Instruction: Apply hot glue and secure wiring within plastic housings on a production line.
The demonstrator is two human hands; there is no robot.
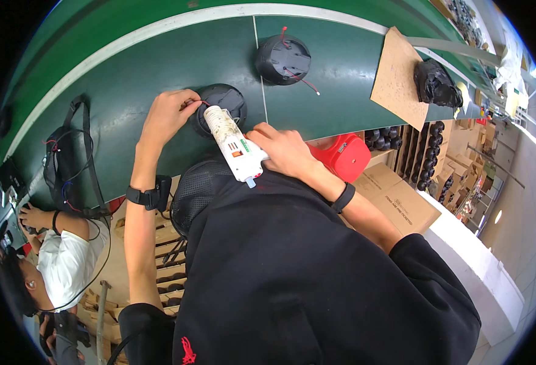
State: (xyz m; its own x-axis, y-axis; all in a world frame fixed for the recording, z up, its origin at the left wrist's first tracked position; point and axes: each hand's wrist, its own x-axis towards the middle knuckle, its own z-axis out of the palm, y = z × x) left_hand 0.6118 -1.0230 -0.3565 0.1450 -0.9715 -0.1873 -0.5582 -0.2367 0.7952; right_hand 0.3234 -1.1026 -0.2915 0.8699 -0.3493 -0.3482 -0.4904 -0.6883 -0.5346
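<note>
My left hand (167, 115) is closed in a pinch on a thin red wire (204, 102) at a round black plastic housing (226, 97), which lies on the green bench. My right hand (286, 148) grips a white hot glue gun (234, 148) with an orange switch and a stained barrel. The gun's front end points over the housing and hides part of it. A pale bluish stick pokes from the gun's rear end. Farther off, a second round black housing (284, 59) stands by itself, with thin red wires coming out.
A red stool-like object (348, 157) is right of my right hand. A brown board (398, 79) and a black plastic bag (437, 83) lie at the bench's right. A black strap bag (67, 164) lies at left, near a co-worker in a white shirt (67, 258). Cardboard boxes (389, 198) stand below.
</note>
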